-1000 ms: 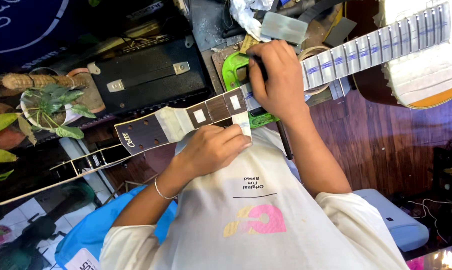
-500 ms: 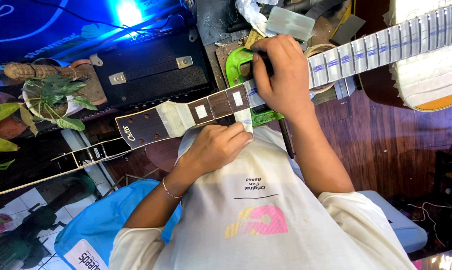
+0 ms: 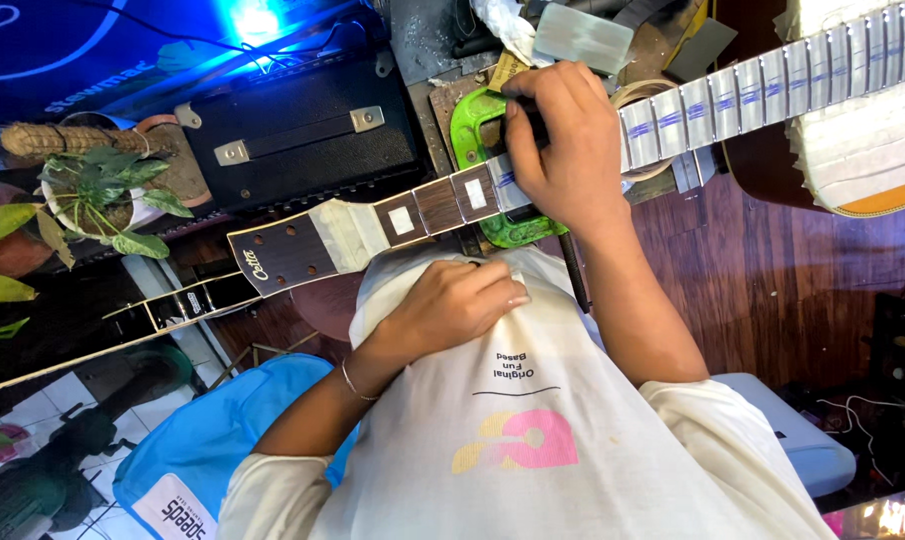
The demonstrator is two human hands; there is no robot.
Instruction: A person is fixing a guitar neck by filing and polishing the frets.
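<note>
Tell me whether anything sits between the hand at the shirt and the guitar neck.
Nothing visible does. The left hand rests on the white shirt just below the guitar neck, with only the shirt's edge between them. The right hand already lies across the neck over the green clamp.

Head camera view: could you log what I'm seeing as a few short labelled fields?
Setting: cluttered workbench with a black case and a potted plant
Main thing: guitar neck lying across a green clamp, frets masked with tape
Right hand: on the fretboard, gripping a dark tool
Left hand: resting on the person's white shirt, holding nothing visible
Guitar body: at upper right, padded with white material
</note>
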